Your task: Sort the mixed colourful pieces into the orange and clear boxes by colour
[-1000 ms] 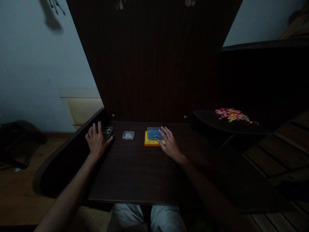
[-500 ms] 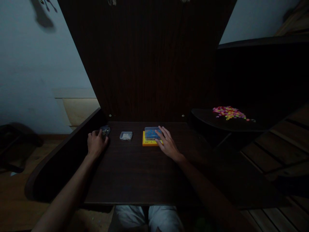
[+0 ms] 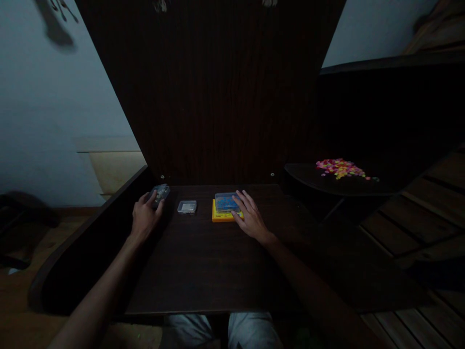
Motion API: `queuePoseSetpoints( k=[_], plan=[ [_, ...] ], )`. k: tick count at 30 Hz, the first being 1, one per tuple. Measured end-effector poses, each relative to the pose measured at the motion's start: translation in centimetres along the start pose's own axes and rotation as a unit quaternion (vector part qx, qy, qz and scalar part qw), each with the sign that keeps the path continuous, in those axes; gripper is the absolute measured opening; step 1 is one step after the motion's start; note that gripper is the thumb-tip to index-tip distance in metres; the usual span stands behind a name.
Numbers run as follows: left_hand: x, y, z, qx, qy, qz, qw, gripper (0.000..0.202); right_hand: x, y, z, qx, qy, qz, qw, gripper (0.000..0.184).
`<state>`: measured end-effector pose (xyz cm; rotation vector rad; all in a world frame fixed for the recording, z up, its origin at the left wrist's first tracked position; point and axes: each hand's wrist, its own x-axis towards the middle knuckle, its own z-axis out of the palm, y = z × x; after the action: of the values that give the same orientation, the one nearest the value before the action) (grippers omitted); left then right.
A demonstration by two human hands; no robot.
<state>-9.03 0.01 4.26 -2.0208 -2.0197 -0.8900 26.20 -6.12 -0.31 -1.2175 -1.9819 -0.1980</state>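
At the left side of the desk, my left hand (image 3: 144, 213) grips a small clear plastic case (image 3: 160, 194) between thumb and fingers; it looks tilted, and its contents are too dim to name. My right hand (image 3: 250, 215) lies with fingers spread against the right end of a clear plastic box with blue contents (image 3: 224, 202). That box sits on top of a flat yellow box (image 3: 222, 216). Between my hands, a smaller clear case (image 3: 187, 207) with something pale inside lies on the desk, touched by neither hand.
The dark wooden desk (image 3: 210, 271) has a tall back panel (image 3: 218, 97) and a raised left side board (image 3: 90, 232). On a rounded side shelf (image 3: 301, 172) at the right lies a pile of small pink, red and yellow pieces (image 3: 341, 168).
My left hand has closed around the clear case and raised it slightly, so more of it shows. The right hand stays on the blue-filled box. The whole view has shifted slightly.
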Motion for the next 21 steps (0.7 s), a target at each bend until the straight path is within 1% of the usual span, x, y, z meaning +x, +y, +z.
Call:
queuePoseSetpoints(
  k=[3, 6, 9, 12, 13, 16, 19, 21],
  plan=[
    [0.4, 2.9, -0.3, -0.069, 0.031, 0.065, 0.995, 0.051, 0.0, 0.1, 0.0, 0.008, 0.008, 0.000, 1.000, 0.056],
    [0.8, 6.2, -0.4, -0.137, 0.025, 0.140, 0.980, 0.048, -0.1, 0.3, 0.1, 0.026, 0.020, -0.003, 0.999, 0.062],
    [0.9, 9.3, -0.1, -0.203, -0.012, 0.224, 0.953, 0.049, 0.0, 0.6, 0.3, 0.040, 0.035, 0.003, 0.999, 0.067],
    [0.7, 11.7, 0.6, -0.257, -0.084, 0.328, 0.905, 0.049, 0.0, 0.7, 0.3, 0.048, 0.054, 0.013, 0.997, 0.068],
    [0.6, 12.4, 0.9, -0.269, -0.096, 0.352, 0.891, 0.048, 0.1, 0.7, 0.3, 0.050, 0.059, 0.013, 0.997, 0.068],
    [0.4, 13.7, 2.1, -0.300, -0.114, 0.382, 0.867, 0.044, 0.1, 0.5, 0.2, 0.057, 0.065, 0.013, 0.996, 0.070],
    [0.4, 14.4, 3.4, -0.338, -0.108, 0.376, 0.856, 0.041, 0.1, 0.4, 0.2, 0.071, 0.077, 0.013, 0.994, 0.068],
    [0.4, 14.5, 4.0, -0.361, -0.099, 0.367, 0.851, 0.040, 0.0, 0.5, 0.3, 0.084, 0.097, 0.020, 0.991, 0.064]
  ],
)
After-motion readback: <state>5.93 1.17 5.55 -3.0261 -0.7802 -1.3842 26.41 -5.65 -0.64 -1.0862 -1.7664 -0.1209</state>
